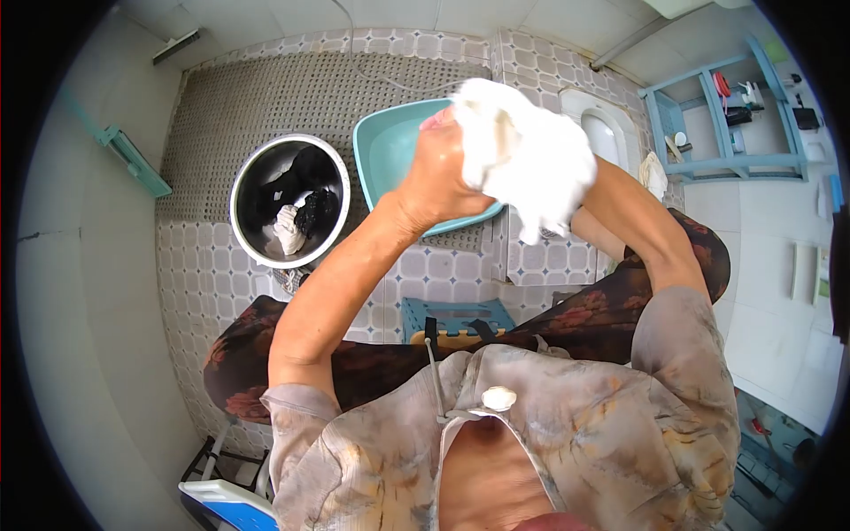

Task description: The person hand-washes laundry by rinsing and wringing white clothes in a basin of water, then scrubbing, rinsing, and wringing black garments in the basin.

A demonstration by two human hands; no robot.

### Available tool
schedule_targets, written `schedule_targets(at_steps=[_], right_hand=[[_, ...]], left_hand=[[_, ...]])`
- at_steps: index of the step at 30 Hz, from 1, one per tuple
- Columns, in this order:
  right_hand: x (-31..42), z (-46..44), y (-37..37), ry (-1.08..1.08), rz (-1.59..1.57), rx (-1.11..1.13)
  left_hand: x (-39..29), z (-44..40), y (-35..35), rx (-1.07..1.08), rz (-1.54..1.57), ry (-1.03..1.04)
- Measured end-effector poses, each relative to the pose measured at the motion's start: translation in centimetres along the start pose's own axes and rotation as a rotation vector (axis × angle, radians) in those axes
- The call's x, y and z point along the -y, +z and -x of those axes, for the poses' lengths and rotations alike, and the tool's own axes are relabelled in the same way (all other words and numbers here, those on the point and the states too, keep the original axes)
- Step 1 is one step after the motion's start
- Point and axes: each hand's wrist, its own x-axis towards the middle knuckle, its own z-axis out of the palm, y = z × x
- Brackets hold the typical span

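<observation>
The left hand (438,170) grips a bunched white cloth (531,155), blurred, above a light blue basin (381,150). The right forearm (633,208) reaches behind the cloth, which hides the right hand. Just beside the basin, a metal bowl (248,234) holds dark cloths (310,168) and a crumpled pale one (288,230). A blue stool (429,311) stands between the legs.

A round silver metal bowl (241,208) is gleaming, smooth and glossy; a turquoise plastic basin (366,146) is showing a smooth surface; a bunched white cloth (531,155) is looking soft and matt; a grey perforated mat (239,97) is appearing rough.
</observation>
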Motion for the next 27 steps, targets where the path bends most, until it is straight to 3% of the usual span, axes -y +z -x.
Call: schedule_targets(at_steps=[1, 2, 4, 7, 13, 16, 19, 22, 23, 27], right_hand=[[2.0, -0.4, 1.3, 0.038, 0.244, 0.016], [3.9, -0.6, 2.7, 0.072, 0.475, 0.04], [6.1, -0.2, 5.3, 0.248, 0.404, -0.033], [3.9, -2.7, 4.2, 0.529, 0.453, 0.022], [1.7, -4.1, 4.5, 0.721, 0.543, 0.017], [-1.2, -4.5, 4.1, 0.652, 0.614, 0.089], [-4.8, -3.1, 1.8, 0.608, 0.277, 0.01], [-5.5, -1.0, 0.2, 0.558, 0.031, -0.1], [-5.5, -0.4, 0.1, 0.522, -0.04, -0.132], [-6.0, 0.5, -0.1, 0.315, -0.339, -0.223]], left_hand=[[-0.2, -0.1, 0.4, 0.026, -0.022, 0.079], [0.3, 1.3, 1.4, 0.124, -0.059, 0.002], [-0.1, 1.6, 1.9, 0.102, -0.001, -0.011], [0.5, 2.9, 2.9, 0.109, 0.006, 0.008], [2.6, 5.3, 4.8, 0.217, -0.03, 0.067], [3.1, 6.9, 5.2, 0.379, -0.047, -0.036], [3.9, 7.1, 4.5, 0.264, 0.175, -0.21], [3.5, 6.0, 3.3, 0.045, 0.144, -0.284], [3.4, 6.1, 3.3, 0.057, 0.279, -0.603], [4.5, 5.7, 1.8, -0.09, 0.99, -1.093]])
